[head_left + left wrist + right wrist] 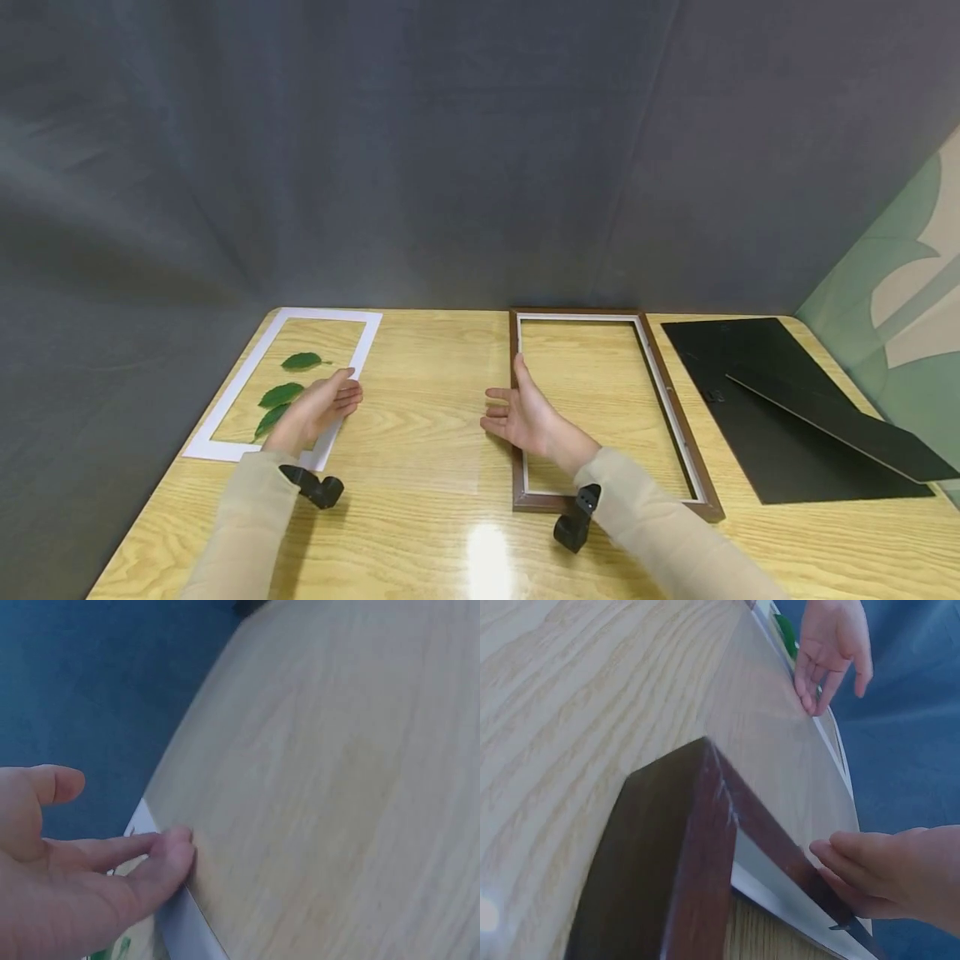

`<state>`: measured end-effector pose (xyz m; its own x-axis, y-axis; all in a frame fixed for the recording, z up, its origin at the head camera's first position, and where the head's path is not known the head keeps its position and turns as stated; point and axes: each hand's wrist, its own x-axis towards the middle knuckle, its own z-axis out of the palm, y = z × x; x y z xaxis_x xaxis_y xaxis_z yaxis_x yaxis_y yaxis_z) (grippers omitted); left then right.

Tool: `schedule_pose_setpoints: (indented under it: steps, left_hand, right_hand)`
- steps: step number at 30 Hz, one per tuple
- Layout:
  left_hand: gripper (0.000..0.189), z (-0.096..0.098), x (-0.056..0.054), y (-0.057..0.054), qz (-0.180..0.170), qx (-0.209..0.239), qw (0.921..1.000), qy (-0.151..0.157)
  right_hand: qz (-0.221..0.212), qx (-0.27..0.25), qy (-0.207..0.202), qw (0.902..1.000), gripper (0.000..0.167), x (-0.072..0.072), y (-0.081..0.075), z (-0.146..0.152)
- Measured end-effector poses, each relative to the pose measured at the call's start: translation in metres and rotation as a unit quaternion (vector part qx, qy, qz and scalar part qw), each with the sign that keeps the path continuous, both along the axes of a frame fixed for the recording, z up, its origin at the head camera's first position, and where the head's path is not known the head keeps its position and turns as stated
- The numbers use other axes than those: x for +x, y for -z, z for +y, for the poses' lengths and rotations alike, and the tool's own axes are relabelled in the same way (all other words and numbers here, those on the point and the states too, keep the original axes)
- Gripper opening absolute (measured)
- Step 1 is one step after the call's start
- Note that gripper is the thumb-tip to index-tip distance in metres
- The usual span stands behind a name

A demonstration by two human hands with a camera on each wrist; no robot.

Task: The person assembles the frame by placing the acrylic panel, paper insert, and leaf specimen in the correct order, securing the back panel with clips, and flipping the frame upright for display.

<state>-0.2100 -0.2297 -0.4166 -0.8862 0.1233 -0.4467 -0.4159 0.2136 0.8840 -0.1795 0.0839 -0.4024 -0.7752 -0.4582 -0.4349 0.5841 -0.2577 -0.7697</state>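
Observation:
A faint clear sheet [427, 450] lies flat on the table between my hands; its edges show weakly. My left hand [318, 408], fingers extended, is over the right border of a white picture mat [217, 450]. In the left wrist view its fingertips [176, 851] are at that border. Inside the mat opening are three green leaves [302, 361], the lowest partly behind the hand. My right hand [528, 417], palm inward and fingers loosely extended, is over the left side of a brown picture frame [678, 417]. Neither hand grips anything.
A black backing board [810, 458] lies right of the frame, its stand flap [840, 425] raised at an angle. Behind the table [375, 542] hangs a dark grey curtain [450, 167]. A patterned green and beige surface [915, 333] borders the right side.

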Motion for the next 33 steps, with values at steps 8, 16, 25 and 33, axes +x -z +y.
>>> schedule_pose_setpoints:
  steps: [8, 16, 25, 33]
  left_hand:
    - [0.063, 0.004, 0.0, -0.002, 0.022, -0.07, 0.9965, 0.039]
    - [0.065, 0.008, 0.001, -0.008, 0.034, -0.147, 0.9866, 0.061]
    - [0.072, 0.01, 0.003, -0.013, 0.024, -0.122, 0.9877, 0.094]
    - [0.06, 0.012, 0.001, -0.009, -0.003, -0.067, 0.9967, 0.045]
  right_hand:
    - [-0.021, -0.014, 0.026, 0.9993, 0.093, -0.001, -0.001, 0.0]
    - [-0.029, -0.007, 0.018, 0.9994, 0.089, 0.0, -0.001, 0.002]
    - [-0.034, 0.004, 0.002, 0.9994, 0.084, 0.003, -0.007, 0.01]
    - [-0.02, 0.035, -0.017, 0.999, 0.084, 0.001, -0.009, 0.015]
